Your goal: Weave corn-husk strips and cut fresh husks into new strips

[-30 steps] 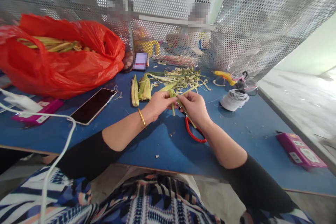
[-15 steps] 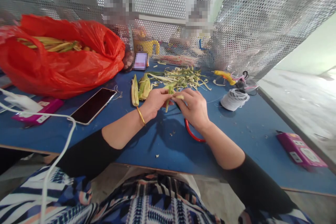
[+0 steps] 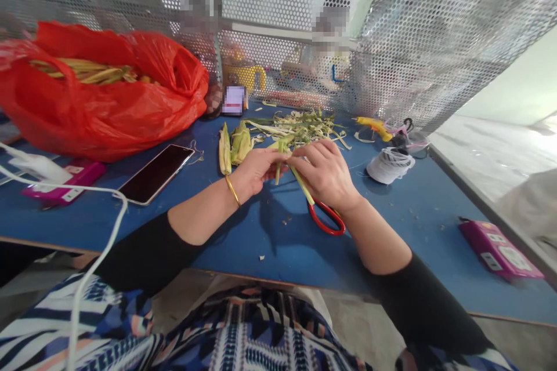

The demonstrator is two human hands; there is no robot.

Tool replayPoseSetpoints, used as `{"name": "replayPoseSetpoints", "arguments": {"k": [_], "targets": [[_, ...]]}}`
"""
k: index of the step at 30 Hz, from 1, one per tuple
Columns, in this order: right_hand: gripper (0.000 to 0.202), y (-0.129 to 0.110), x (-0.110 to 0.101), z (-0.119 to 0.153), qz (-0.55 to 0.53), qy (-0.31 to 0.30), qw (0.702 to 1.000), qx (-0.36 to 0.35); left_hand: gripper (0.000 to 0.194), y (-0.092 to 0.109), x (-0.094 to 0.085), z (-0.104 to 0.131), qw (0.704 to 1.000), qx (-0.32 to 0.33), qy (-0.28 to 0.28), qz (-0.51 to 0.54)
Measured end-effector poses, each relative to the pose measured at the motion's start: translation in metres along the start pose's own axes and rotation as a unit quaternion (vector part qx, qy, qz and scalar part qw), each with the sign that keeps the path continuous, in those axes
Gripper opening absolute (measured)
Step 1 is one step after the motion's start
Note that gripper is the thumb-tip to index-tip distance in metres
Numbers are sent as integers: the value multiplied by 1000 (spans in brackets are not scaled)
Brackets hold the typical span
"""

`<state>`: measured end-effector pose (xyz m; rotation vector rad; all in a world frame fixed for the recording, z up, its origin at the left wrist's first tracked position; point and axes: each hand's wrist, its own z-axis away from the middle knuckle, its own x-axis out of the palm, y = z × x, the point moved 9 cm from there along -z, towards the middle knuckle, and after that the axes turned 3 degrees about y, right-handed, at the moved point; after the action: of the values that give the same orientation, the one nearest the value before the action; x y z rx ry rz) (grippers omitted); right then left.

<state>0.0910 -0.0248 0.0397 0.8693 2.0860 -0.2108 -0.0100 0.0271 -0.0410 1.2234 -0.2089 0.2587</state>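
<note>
My left hand is closed, its thumb and fingers pinching a green husk strip that looks like corn husk. Close against it, my right hand has its fingertips pressed together on a pale green husk strip, whose end hangs toward the table. Under the right hand lies a pair of scissors with a red handle; the blades are mostly hidden. Just beyond the left hand sit two yellow-green husk bundles. A heap of shredded husk scraps lies behind both hands.
At the left stand a red plastic bag full of husks, a phone and a pink power strip with a white cable. To the right are a white string spool, a yellow tool and another pink power strip. Perforated metal mesh backs the table.
The strip at my right fingertips now hangs down toward me, where only a short pale piece showed before. My right hand has turned slightly, and more of the red scissors handle shows.
</note>
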Motion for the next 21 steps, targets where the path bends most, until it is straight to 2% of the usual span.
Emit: {"name": "replayPoseSetpoints", "arguments": {"k": [3,5,7,10,12,15,18,21], "targets": [[29,-2,5,0,-20,-10,1000,-5,22,1,2,0,1000,22,-3,-13],[25,3,3,1,-56,16,998,29,22,3,4,3,998,47,-11,-40],[20,14,1,3,-106,53,988,98,19,7,8,6,995,73,-25,-69],[16,37,8,11,-193,79,951,229,19,8,12,8,992,79,-45,-90],[15,48,17,17,-231,72,924,297,16,5,13,7,992,61,-58,-90],[15,56,31,22,-256,30,898,357,10,1,15,5,992,45,-81,-87],[15,57,38,24,-267,-3,884,383,7,-2,16,5,991,39,-95,-81],[19,57,37,24,-261,-5,882,391,6,-1,18,6,990,56,-99,-88]]}}
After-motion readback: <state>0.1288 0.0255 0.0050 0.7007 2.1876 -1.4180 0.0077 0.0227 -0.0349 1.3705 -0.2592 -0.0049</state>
